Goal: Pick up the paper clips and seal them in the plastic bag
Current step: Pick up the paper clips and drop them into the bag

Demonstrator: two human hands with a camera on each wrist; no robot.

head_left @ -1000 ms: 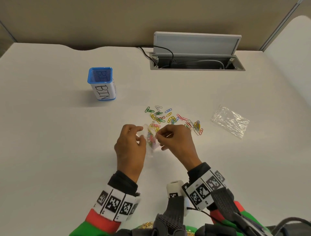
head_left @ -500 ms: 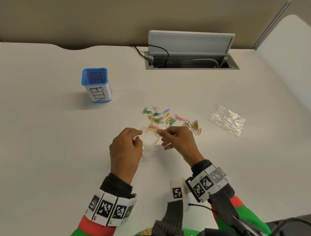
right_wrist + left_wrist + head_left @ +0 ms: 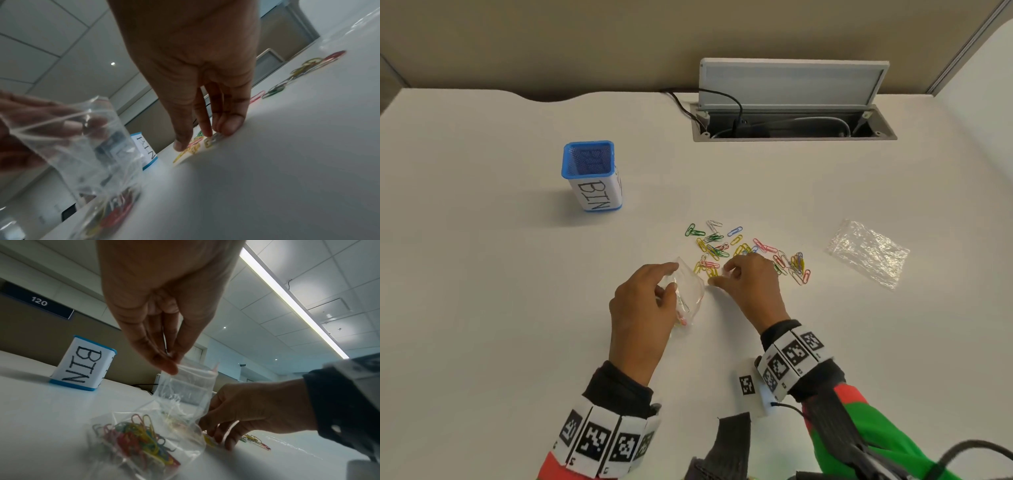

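Note:
My left hand (image 3: 669,282) pinches the top edge of a small clear plastic bag (image 3: 690,291) and holds its mouth up off the white table (image 3: 500,308). The left wrist view shows the bag's (image 3: 185,394) bottom resting on the table with several coloured paper clips (image 3: 139,434) inside. Loose paper clips (image 3: 743,248) lie scattered just beyond both hands. My right hand (image 3: 720,275) is at the near edge of that pile. In the right wrist view its thumb and fingertips (image 3: 228,126) close on a few yellow clips (image 3: 195,146) on the table.
A blue mesh cup labelled BIN (image 3: 594,178) stands at the back left. A second, crumpled clear bag (image 3: 868,251) lies to the right of the pile. An open cable hatch (image 3: 791,126) with wires sits at the table's far edge.
My right hand has left the bag's mouth and moved forward onto the loose clips. My left hand still holds the bag, now lower and tilted left.

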